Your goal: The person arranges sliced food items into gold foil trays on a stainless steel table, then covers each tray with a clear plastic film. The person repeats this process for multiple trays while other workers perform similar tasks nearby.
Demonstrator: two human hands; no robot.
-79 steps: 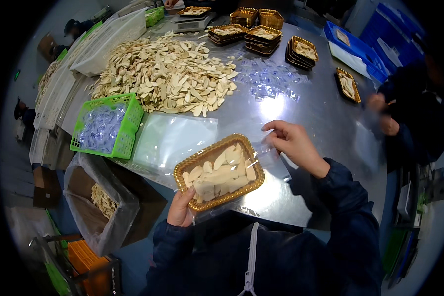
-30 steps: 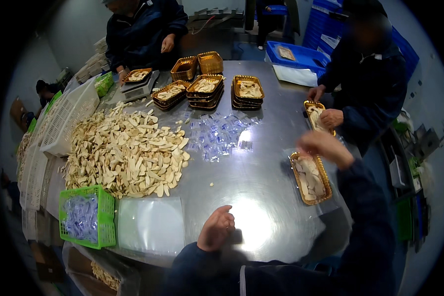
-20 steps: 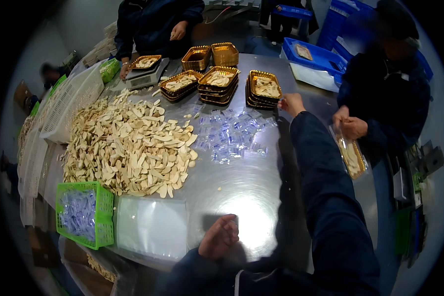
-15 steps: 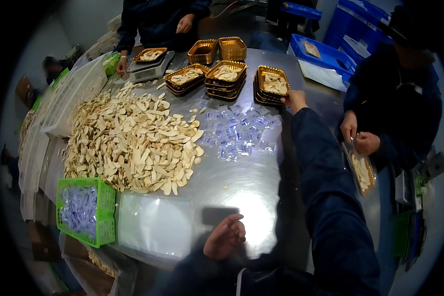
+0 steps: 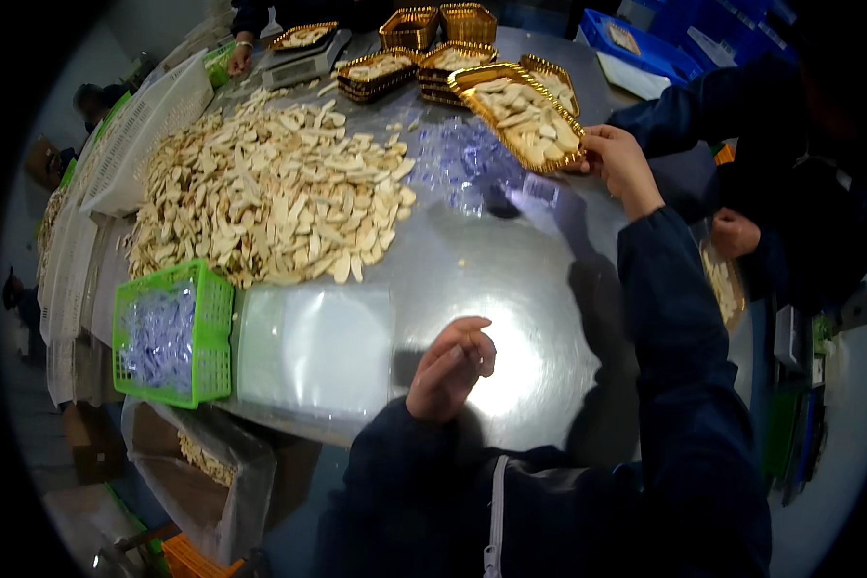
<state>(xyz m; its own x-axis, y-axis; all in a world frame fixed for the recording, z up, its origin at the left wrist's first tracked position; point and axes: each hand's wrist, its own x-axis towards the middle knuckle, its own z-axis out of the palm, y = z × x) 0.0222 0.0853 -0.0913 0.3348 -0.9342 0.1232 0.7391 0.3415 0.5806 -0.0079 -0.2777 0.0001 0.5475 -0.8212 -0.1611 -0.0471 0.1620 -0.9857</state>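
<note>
My right hand (image 5: 626, 166) grips the near right corner of a gold tray (image 5: 468, 95) filled with pale dried slices (image 5: 528, 120). The tray is lifted and tilted above scattered clear-and-blue sachets (image 5: 453, 159). My left hand (image 5: 450, 371) hovers over the near part of the metal table (image 5: 433, 255), empty, its fingers loosely curled with the thumb apart. Behind the lifted tray, another filled gold tray (image 5: 557, 85) shows in part. A large heap of pale slices (image 5: 270, 188) lies to the left.
A green basket of sachets (image 5: 225, 332) and clear plastic bags (image 5: 313, 347) lie near left. More filled trays (image 5: 376, 69) and a scale (image 5: 303, 63) stand at the back. On the right, a co-worker's sleeve (image 5: 689, 106) reaches toward the trays; their other hand (image 5: 734, 233) is by a bagged tray (image 5: 722, 281).
My right hand has lifted the filled tray off its stack and brought it nearer. The co-worker's one arm has reached toward the trays. The view has shifted, so the table sits higher.
</note>
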